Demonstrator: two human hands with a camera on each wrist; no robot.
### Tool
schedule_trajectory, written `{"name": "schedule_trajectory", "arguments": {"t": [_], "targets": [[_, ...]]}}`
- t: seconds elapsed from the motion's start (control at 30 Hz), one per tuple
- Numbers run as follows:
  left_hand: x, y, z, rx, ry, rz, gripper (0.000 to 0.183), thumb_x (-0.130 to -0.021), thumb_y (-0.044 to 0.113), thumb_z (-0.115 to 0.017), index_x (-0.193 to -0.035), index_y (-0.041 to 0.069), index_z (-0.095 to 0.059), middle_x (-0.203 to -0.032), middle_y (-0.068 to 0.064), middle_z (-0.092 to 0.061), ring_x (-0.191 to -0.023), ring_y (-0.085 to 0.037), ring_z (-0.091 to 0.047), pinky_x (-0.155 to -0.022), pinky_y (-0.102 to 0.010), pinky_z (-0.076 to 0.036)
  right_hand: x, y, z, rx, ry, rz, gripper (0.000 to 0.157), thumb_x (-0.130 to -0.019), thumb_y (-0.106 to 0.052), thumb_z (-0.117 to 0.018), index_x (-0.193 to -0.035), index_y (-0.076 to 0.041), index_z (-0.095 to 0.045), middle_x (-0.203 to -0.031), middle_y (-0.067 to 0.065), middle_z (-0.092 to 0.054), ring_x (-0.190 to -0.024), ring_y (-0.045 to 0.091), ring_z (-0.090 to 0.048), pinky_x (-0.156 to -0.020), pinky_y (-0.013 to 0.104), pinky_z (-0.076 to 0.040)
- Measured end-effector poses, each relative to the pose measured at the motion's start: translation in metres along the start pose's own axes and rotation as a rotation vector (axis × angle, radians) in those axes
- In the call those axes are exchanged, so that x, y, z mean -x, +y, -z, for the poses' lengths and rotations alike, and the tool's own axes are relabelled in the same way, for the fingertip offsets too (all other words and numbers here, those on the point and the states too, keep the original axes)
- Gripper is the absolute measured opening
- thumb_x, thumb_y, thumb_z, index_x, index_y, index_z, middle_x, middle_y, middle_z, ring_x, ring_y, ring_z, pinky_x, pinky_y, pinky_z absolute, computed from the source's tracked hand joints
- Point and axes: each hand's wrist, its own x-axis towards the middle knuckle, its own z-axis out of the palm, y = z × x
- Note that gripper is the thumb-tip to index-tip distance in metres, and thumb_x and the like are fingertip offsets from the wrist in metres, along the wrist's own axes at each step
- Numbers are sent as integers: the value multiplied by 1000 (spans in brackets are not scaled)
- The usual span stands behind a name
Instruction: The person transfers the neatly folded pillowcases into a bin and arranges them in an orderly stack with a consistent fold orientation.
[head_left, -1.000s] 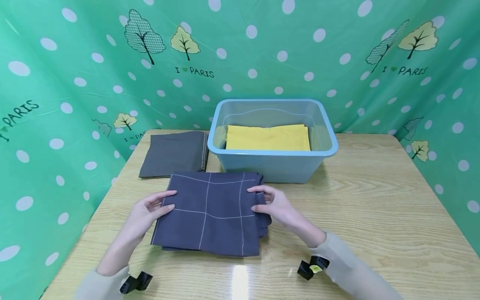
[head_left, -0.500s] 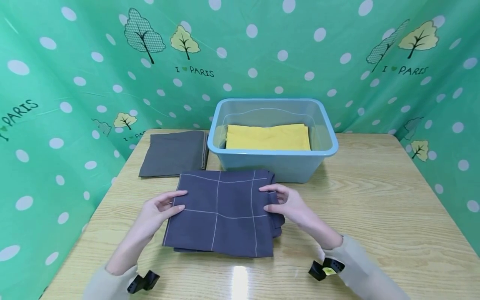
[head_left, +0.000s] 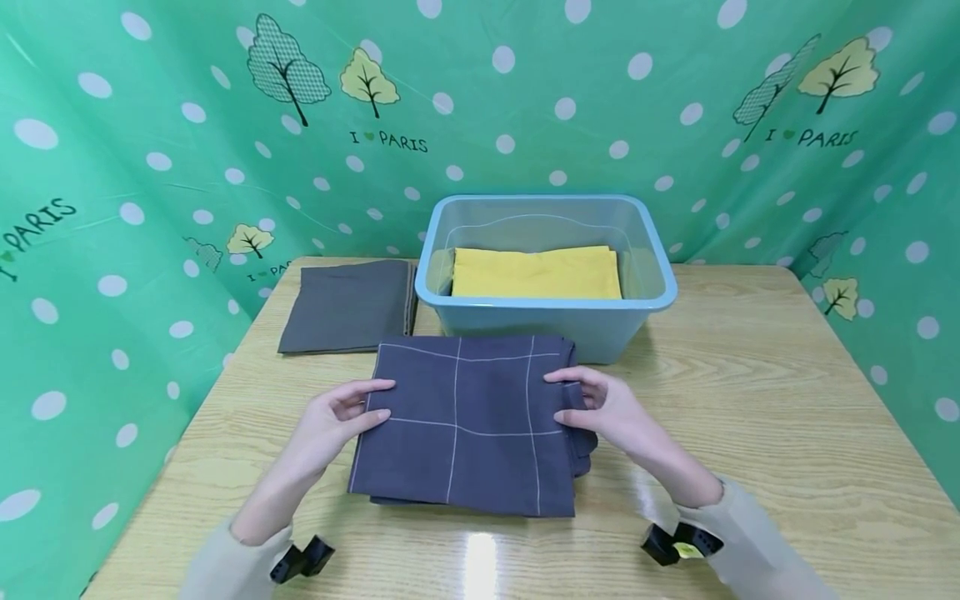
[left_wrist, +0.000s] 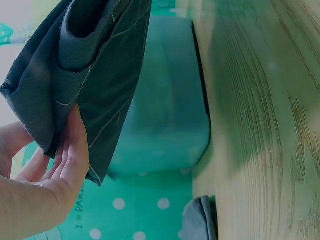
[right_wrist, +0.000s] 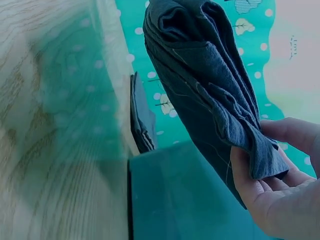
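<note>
Both hands hold a folded navy cloth (head_left: 465, 433) with thin white grid lines, raised above the table in the wrist views. My left hand (head_left: 333, 421) pinches its left edge, thumb on top and fingers underneath. On the opposite side my right hand (head_left: 603, 408) grips the layered right edge the same way. Rolled folds of the cloth (right_wrist: 200, 65) show at its near end in the right wrist view. Behind it stands a blue plastic bin (head_left: 547, 325), its lower left front partly covered by the cloth. A folded yellow cloth (head_left: 536, 275) lies inside the bin.
A folded dark grey cloth (head_left: 345, 308) lies on the wooden table (head_left: 787, 400), left of the bin. A green polka-dot curtain (head_left: 525, 92) hangs behind and along both sides. Black wrist cameras (head_left: 303, 558) sit at both sleeves.
Both hands have carried the navy cloth to the right, and it now overlaps more of the bin's front in the head view. The bin, yellow cloth and grey cloth have stayed put.
</note>
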Motion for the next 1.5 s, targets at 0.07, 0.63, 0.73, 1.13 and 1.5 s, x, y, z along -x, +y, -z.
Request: {"name": "schedule_trajectory", "arguments": {"t": [0.07,0.63,0.73,1.13,1.5], "targets": [[0,1,-2,14,-4,-6,44,-78,18,-68,-117,4,-56,-110,-8,-53,-71,-8,-57,-68,-24,-49,3,-2,2,16,7,2,42,-74,-13,-70,-115,-11,-58,-129,10,-44,-108,24,-45,-90,38,-38],[2,11,-16,-6,36,-36,40,-75,20,-70,-112,8,-61,-117,-11,-55,-90,-11,-59,-73,-24,-49,18,-4,22,30,56,25,43,-75,-12,-70,-115,-10,-57,-107,12,-57,-82,20,-57,-68,28,-49],[2,12,-18,-20,51,-38,40,-75,21,-70,-112,10,-61,-118,-9,-55,-93,-10,-58,-75,-22,-48,19,-5,25,48,71,24,43,-75,-13,-70,-115,-11,-57,-102,11,-59,-79,19,-57,-66,28,-49],[-2,25,-22,42,76,-51,40,-76,20,-69,-113,9,-60,-115,-12,-57,-93,-12,-60,-74,-25,-50,21,-16,36,59,112,47,44,-75,-18,-71,-116,-11,-56,-104,11,-59,-82,15,-59,-68,28,-50],[-15,37,-25,55,98,-94,39,-77,19,-69,-113,10,-60,-115,-8,-57,-95,-12,-59,-75,-24,-49,17,-23,48,-22,138,97,38,-76,-12,-69,-112,-21,-58,-91,-4,-62,-80,13,-60,-65,29,-51]]}}
